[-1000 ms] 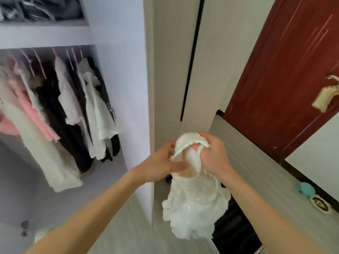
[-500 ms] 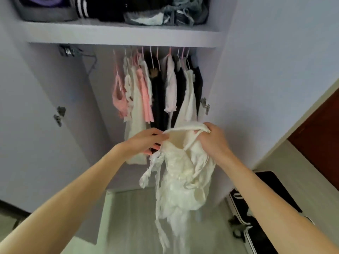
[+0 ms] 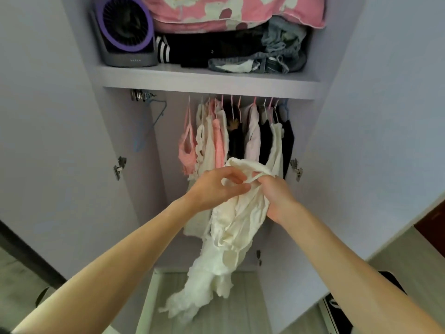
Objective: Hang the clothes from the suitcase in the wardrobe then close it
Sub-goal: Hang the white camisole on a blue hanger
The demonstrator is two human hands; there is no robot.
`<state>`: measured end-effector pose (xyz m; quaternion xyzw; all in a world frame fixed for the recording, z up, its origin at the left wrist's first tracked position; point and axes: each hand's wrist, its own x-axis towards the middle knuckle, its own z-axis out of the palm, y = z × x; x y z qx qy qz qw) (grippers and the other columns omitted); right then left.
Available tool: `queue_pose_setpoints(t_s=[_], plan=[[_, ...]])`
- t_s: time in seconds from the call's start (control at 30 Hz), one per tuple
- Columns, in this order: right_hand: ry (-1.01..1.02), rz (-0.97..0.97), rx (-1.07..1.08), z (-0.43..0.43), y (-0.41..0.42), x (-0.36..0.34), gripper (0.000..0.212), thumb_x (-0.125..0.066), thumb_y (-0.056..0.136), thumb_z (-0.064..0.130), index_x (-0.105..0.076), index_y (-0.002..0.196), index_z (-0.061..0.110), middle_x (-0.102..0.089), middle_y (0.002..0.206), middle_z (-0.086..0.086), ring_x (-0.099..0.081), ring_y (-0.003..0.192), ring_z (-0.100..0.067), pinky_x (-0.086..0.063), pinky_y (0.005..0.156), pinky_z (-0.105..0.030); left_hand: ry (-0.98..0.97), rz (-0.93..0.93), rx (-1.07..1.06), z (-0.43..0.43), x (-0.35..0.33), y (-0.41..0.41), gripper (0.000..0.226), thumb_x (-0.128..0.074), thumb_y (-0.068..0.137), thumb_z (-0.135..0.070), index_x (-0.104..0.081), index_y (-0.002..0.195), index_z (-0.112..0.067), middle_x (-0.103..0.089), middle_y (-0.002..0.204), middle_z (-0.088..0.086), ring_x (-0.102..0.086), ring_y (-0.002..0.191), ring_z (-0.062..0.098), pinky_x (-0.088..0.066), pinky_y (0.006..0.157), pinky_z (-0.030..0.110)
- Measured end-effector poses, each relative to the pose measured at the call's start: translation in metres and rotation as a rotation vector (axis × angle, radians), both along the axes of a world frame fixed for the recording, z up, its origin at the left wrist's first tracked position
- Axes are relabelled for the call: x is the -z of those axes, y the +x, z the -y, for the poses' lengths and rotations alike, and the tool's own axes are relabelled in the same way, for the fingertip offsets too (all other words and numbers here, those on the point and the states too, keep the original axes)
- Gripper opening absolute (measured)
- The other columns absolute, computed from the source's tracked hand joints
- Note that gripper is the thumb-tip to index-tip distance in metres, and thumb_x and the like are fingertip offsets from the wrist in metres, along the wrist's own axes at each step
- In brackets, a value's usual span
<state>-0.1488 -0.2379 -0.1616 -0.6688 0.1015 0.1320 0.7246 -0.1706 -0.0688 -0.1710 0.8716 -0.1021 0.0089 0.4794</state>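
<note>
At frame centre I have the garment [image 3: 231, 227] between left hand [image 3: 214, 186] and right hand [image 3: 279, 198], before the hung clothes [image 3: 250, 141]; fan [image 3: 125, 32] on the shelf [image 3: 216, 79] upper left, suitcase [image 3: 334, 309] lower right.

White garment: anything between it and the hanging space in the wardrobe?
Nothing visible blocks it. The left hand and right hand hold the white garment in front of the open wardrobe. Hung clothes crowd the space straight behind it; to their left only a blue hanger hangs.
</note>
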Motion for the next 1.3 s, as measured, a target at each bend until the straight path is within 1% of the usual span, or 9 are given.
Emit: queue_pose_setpoints(t_s=[0.13,0.27,0.5,0.67,0.87,0.97,1.03,1.17,1.3], plan=[[-0.024,-0.011,0.016,0.003,0.006,0.001,0.014,-0.059,0.095,0.017,-0.069,0.105,0.016,-0.073,0.094,-0.008,-0.071,0.088,-0.027,-0.058,0.075,-0.039,0.241,-0.072,0.056,-0.002,-0.01,0.004,0.037,-0.065,0.084,-0.065,-0.066,0.102,-0.033,-0.065,0.097,-0.018,-0.062,0.09,0.002,-0.051,0.083,0.025],[-0.085,0.027,-0.023,0.003,0.004,0.003,0.013,-0.063,0.094,0.022,-0.071,0.103,0.018,-0.074,0.102,-0.009,-0.072,0.095,-0.029,-0.057,0.09,-0.047,0.467,-0.076,0.085,0.003,-0.018,0.002,0.05,-0.052,0.089,-0.07,-0.063,0.069,-0.026,-0.044,0.056,-0.012,-0.046,0.056,0.008,-0.037,0.06,0.024],[-0.187,0.135,-0.06,0.016,0.0,0.005,0.017,-0.067,0.091,0.019,-0.072,0.106,0.015,-0.073,0.108,-0.004,-0.068,0.103,-0.02,-0.054,0.094,-0.036,0.35,-0.047,0.026,0.001,-0.021,-0.005,0.055,-0.059,0.095,-0.048,-0.036,0.053,-0.02,-0.03,0.046,-0.012,-0.03,0.045,0.008,-0.027,0.05,0.024],[-0.316,0.206,-0.218,0.038,-0.009,0.008,0.038,-0.083,0.078,0.019,-0.068,0.113,0.02,-0.075,0.105,0.004,-0.071,0.099,-0.013,-0.055,0.094,-0.035,0.209,0.171,-0.447,-0.027,-0.037,0.003,0.04,-0.054,0.095,-0.036,-0.048,0.067,-0.007,-0.051,0.062,0.009,-0.042,0.057,0.018,-0.035,0.058,0.029],[-0.181,0.131,-0.429,0.049,-0.016,0.012,0.042,-0.081,0.081,0.014,-0.067,0.12,0.014,-0.074,0.112,-0.004,-0.071,0.106,-0.02,-0.054,0.095,-0.04,-0.41,-0.292,-0.612,-0.031,-0.047,-0.003,0.066,-0.036,0.097,-0.067,-0.064,0.081,-0.009,-0.063,0.057,-0.003,-0.054,0.05,0.016,-0.043,0.049,0.022],[-0.243,0.117,-0.363,0.05,-0.016,0.022,0.031,-0.072,0.089,0.01,-0.068,0.119,0.01,-0.074,0.112,-0.007,-0.07,0.105,-0.023,-0.053,0.098,-0.043,-0.62,-0.315,-0.563,-0.034,-0.051,-0.006,0.068,-0.03,0.1,-0.066,-0.073,0.089,-0.014,-0.077,0.082,-0.003,-0.069,0.073,0.017,-0.053,0.065,0.03],[-0.349,0.141,-0.277,0.05,-0.016,0.025,0.021,-0.06,0.095,0.006,-0.068,0.113,0.013,-0.074,0.11,-0.006,-0.07,0.103,-0.022,-0.054,0.097,-0.043,-0.63,-0.364,-0.501,-0.04,-0.052,-0.008,0.052,-0.035,0.105,-0.05,-0.073,0.094,-0.016,-0.077,0.092,0.001,-0.069,0.072,0.018,-0.052,0.067,0.031],[-0.388,0.126,-0.172,0.043,-0.018,0.024,0.026,-0.046,0.099,0.008,-0.068,0.098,0.021,-0.072,0.108,-0.009,-0.068,0.103,-0.025,-0.052,0.098,-0.046,-0.165,-0.445,-0.229,-0.046,-0.048,-0.02,0.034,-0.038,0.1,-0.014,-0.07,0.107,-0.017,-0.07,0.081,0.0,-0.031,0.044,0.01,-0.029,0.046,0.021],[-0.288,0.079,-0.067,0.029,-0.013,0.018,0.021,-0.048,0.099,0.009,-0.067,0.108,0.013,-0.07,0.112,-0.011,-0.066,0.105,-0.028,-0.052,0.099,-0.047,-0.222,-0.44,-0.1,-0.037,-0.043,-0.023,0.043,-0.028,0.101,-0.011,-0.068,0.116,-0.013,-0.072,0.071,-0.001,-0.025,0.042,0.01,-0.035,0.075,0.028]])
